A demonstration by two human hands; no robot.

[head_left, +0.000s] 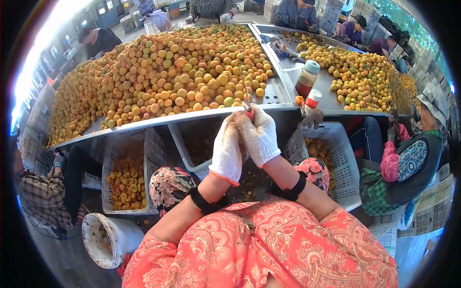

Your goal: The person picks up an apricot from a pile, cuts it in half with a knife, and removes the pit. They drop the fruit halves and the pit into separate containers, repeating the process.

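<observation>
My left hand and my right hand, both in white knit gloves with soiled fingers, are pressed together in front of the metal table's edge. A knife with a red handle sticks out at the top of my right hand, its thin blade pointing up and away toward the fruit. My left hand's fingers are curled against the right; what they hold, if anything, is hidden. Just beyond lies a large heap of yellow-orange apricots on the metal table.
A crate of halved apricots stands left, another crate right, and a grey bin below my hands. A white bucket sits lower left. A jar, red-labelled bottle and dark glove are by the edge. People sit on both sides.
</observation>
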